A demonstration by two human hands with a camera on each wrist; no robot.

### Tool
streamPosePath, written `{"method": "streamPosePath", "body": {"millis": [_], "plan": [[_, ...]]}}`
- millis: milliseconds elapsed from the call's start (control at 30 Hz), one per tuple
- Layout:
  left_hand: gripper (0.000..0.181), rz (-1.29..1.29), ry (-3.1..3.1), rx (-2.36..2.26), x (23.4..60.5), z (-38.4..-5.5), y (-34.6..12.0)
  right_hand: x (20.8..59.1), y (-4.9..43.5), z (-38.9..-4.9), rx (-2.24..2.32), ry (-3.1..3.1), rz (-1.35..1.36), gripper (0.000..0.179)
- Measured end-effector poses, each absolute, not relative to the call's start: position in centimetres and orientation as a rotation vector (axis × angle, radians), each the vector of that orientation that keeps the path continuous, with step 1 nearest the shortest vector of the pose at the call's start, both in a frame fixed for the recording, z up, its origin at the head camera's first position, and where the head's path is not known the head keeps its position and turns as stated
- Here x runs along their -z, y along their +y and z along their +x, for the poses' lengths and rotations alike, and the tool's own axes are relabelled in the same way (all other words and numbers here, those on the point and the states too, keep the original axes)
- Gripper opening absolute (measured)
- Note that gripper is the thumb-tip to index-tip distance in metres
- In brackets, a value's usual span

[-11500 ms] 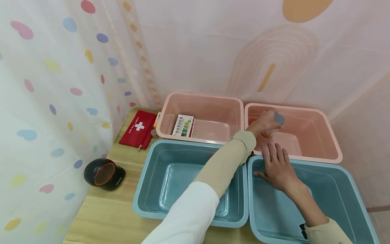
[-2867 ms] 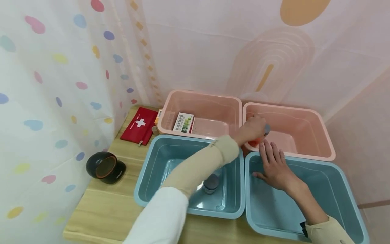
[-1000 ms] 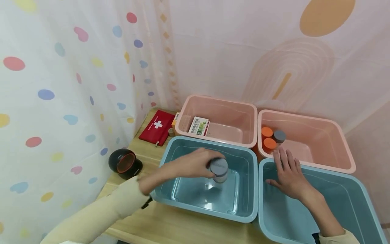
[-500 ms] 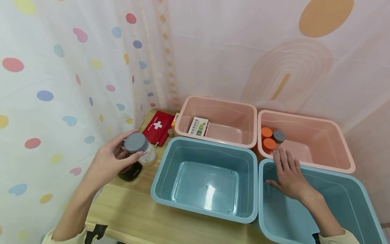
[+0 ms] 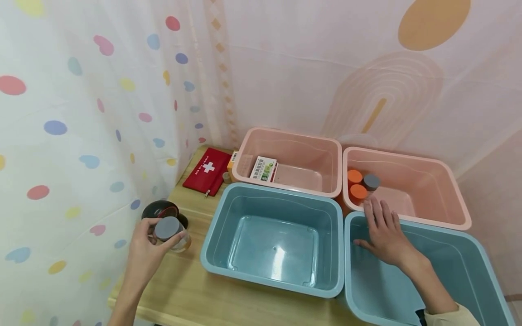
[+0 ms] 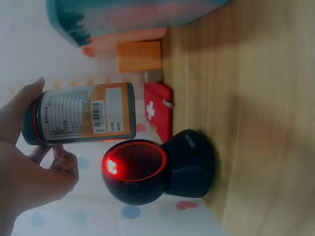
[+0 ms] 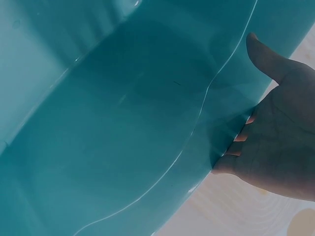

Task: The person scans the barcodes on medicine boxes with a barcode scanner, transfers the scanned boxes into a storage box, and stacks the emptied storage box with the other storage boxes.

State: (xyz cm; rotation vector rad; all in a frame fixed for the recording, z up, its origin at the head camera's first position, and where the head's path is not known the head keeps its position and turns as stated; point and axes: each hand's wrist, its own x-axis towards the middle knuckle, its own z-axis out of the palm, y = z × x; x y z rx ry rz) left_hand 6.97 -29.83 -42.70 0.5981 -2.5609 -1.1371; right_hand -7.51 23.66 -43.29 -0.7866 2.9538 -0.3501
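Note:
My left hand grips a bottle by its grey cap. In the left wrist view the label of that bottle, with a barcode, shows right beside the black barcode scanner, whose window glows red. The scanner stands on the table behind the hand in the head view. My right hand rests with extended fingers on the far rim of the right blue bin; the right wrist view shows this hand over the rim too.
Two orange-capped bottles and a grey-capped bottle stand in the right pink bin. Medicine boxes lie in the left pink bin. The left blue bin sits in front. A red first aid pouch lies behind the scanner.
Left hand reached into the right pink bin, then carried a grey-capped bottle out of the left blue bin, leftward to the scanner. Right hand has stayed at the rim.

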Motion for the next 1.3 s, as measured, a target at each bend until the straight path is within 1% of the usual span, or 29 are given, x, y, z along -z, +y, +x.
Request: {"method": "streamPosePath", "body": {"millis": [100, 233, 333, 433, 533, 633, 800, 933, 1033, 1100, 1200, 1300], "plan": [[0.065, 0.683, -2.495, 1.179, 43.3, 6.7, -29.2, 42.9, 23.4, -7.4, 0.306, 2.944, -0.763, 0.112], [0.067, 0.680, -2.444, 1.193, 43.2, 6.0, -29.0, 42.8, 23.3, -7.4, 0.296, 2.929, -0.748, 0.112], [0.061, 0.602, -2.432, 1.194, 42.6, 5.3, -28.9, 42.9, 23.4, -7.4, 0.303, 2.924, -0.745, 0.112], [0.056, 0.467, -2.451, 1.188, 41.1, 3.9, -28.7, 43.0, 23.5, -7.4, 0.299, 2.931, -0.750, 0.113], [0.057, 0.327, -2.506, 1.216, 38.8, 1.9, -27.9, 43.2, 23.6, -7.4, 0.302, 2.948, -0.765, 0.113], [0.061, 0.192, -2.548, 1.321, 36.1, -1.0, -26.1, 43.3, 23.7, -7.3, 0.328, 2.957, -0.780, 0.113], [0.063, -0.068, -2.521, 1.521, 32.6, -7.1, -20.8, 43.2, 23.8, -7.3, 0.328, 2.948, -0.762, 0.112], [0.060, -0.277, -2.498, 1.648, 31.2, -12.1, -15.4, 43.0, 23.8, -7.3, 0.293, 2.944, -0.748, 0.112], [0.059, -0.410, -2.496, 1.746, 31.4, -15.6, -10.7, 43.1, 23.8, -7.3, 0.281, 2.951, -0.756, 0.112], [0.061, -0.453, -2.508, 1.808, 31.9, -17.5, -7.4, 43.2, 23.8, -7.3, 0.267, 2.952, -0.754, 0.112], [0.061, -0.519, -2.533, 1.898, 32.9, -19.5, -2.8, 43.2, 23.8, -7.3, 0.250, 2.954, -0.754, 0.113], [0.060, -0.594, -2.552, 1.912, 33.7, -20.8, 0.6, 42.9, 23.5, -7.7, 0.250, 2.963, -0.778, 0.114]]}}
